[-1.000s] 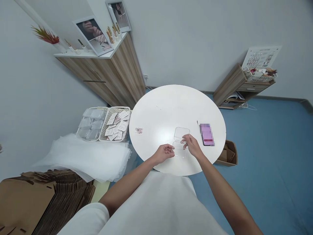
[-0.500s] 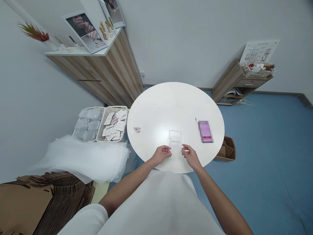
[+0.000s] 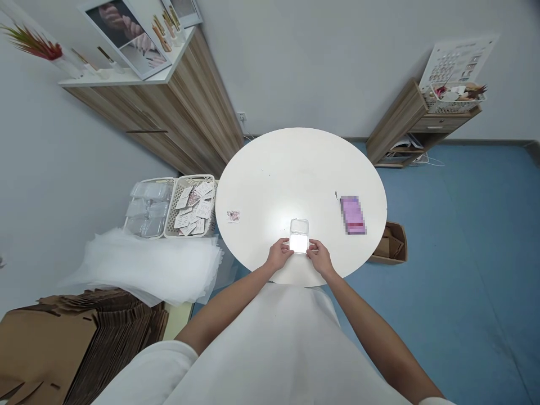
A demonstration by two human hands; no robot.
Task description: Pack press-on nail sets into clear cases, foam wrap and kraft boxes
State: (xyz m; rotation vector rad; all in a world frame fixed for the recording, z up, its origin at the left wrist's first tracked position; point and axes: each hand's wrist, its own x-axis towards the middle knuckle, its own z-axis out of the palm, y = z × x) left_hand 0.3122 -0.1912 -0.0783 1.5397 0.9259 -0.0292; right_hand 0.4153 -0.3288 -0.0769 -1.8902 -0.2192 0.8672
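A clear plastic hinged box (image 3: 299, 243) lies between my hands, its lid folded back away from me. Bright light reflects off its base. My left hand (image 3: 280, 254) grips the left edge of the box between thumb and fingers. On the opposite edge, my right hand (image 3: 320, 257) holds the box the same way. Both hands are over the near part of the white oval table (image 3: 261, 169). A small card with pinkish pieces (image 3: 233, 216) lies at the table's left. To the right is a blurred purple packet (image 3: 353, 215), with a tiny dark item (image 3: 336, 194) beside it.
Left of the table stand a basket of clear boxes (image 3: 147, 208) and a basket of printed cards (image 3: 194, 208). Translucent sheets (image 3: 152, 267) and folded cardboard (image 3: 46, 349) are stacked nearer me. An open carton (image 3: 390, 244) sits on the floor at right.
Both hands have drawn slightly closer together on the box's edges. The box's base now shines with reflected light. My view has tilted a little downward.
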